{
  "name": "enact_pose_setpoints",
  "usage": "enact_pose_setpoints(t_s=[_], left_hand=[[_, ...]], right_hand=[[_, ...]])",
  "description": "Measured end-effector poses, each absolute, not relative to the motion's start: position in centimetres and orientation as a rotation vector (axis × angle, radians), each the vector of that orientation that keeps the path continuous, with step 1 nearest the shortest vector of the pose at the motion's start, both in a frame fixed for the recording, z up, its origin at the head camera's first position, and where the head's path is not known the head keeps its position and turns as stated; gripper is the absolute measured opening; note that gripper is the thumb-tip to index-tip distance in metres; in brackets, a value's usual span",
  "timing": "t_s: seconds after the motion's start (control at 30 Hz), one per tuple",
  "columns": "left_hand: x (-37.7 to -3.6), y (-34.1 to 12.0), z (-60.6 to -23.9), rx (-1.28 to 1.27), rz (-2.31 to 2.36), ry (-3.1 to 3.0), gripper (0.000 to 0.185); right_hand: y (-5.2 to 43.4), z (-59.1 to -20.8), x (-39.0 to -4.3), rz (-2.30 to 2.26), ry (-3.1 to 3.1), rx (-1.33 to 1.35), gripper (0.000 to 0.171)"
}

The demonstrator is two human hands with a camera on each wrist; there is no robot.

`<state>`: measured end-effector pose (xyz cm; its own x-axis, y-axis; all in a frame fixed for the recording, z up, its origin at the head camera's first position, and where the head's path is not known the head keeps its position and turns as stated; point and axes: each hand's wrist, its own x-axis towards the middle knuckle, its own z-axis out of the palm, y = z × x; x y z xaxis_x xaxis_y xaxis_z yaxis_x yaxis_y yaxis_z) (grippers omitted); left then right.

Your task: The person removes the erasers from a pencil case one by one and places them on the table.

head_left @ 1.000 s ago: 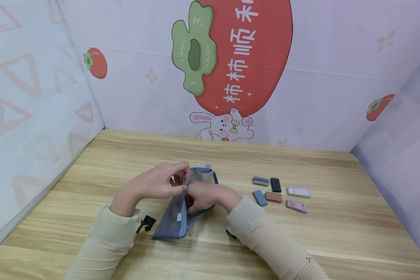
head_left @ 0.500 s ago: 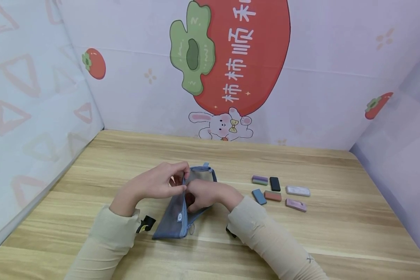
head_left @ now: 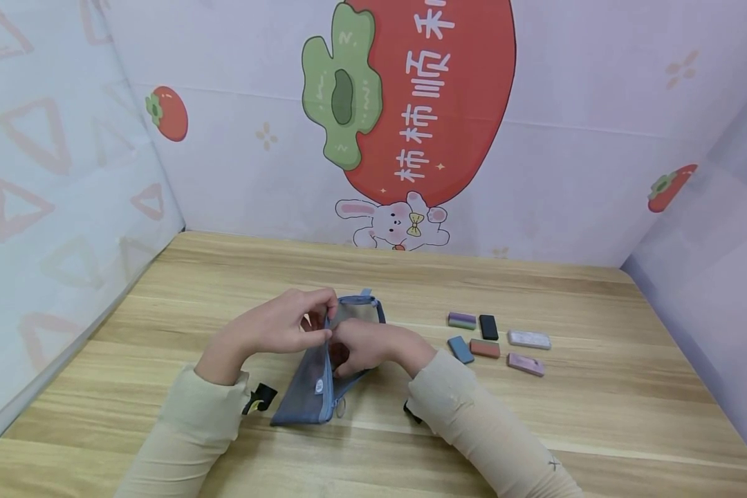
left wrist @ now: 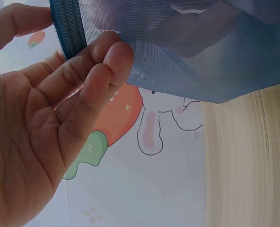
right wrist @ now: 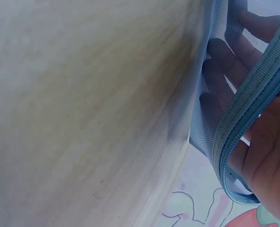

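Note:
A blue mesh zipper pouch (head_left: pixel 301 401) stands unzipped on the wooden table. My left hand (head_left: pixel 286 321) pinches the zippered edge of its mouth. In the left wrist view, the thumb and fingers of that hand (left wrist: pixel 50 104) meet along the zipper tape (left wrist: pixel 69 28). My right hand (head_left: pixel 364 346) reaches into the pouch up to about the wrist. Through the mesh in the right wrist view, the fingers (right wrist: pixel 225 71) show spread apart and slightly bent, close to the pouch wall. No object shows between them, and part of the hand is hidden behind the zipper.
Several small blocks lie to the right: a purple-green one (head_left: pixel 462 320), a black one (head_left: pixel 488 327), a blue one (head_left: pixel 460 350), a red one (head_left: pixel 485 348), a whitish one (head_left: pixel 530 339) and a pink one (head_left: pixel 526 364). A patterned back wall (head_left: pixel 566 173) borders the table (head_left: pixel 597 415).
The right hand shifts only very slightly inside the pouch. The left hand keeps its grip on the edge, and the blocks stay where they were.

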<state>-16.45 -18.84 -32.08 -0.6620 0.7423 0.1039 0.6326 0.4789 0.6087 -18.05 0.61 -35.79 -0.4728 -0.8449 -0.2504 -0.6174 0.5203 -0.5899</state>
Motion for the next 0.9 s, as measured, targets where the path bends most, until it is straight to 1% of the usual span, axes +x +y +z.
enact_pose_setpoints(t_s=[0.3, 0.67, 0.9], left_hand=[[-16.3, -18.8, -32.0, 1.189, 0.949, 2.546, 0.017], [-16.3, -18.8, -31.9, 1.175, 0.939, 2.558, 0.015], [-16.3, -18.8, -31.9, 1.168, 0.940, 2.557, 0.014]], right_hand=[[0.9, -35.8, -18.0, -0.608, 2.245, -1.161, 0.011], [1.6, -35.3, -17.9, -0.656, 2.248, -1.213, 0.015], [2.2, -35.1, -17.8, -0.669, 2.269, -1.219, 0.013]])
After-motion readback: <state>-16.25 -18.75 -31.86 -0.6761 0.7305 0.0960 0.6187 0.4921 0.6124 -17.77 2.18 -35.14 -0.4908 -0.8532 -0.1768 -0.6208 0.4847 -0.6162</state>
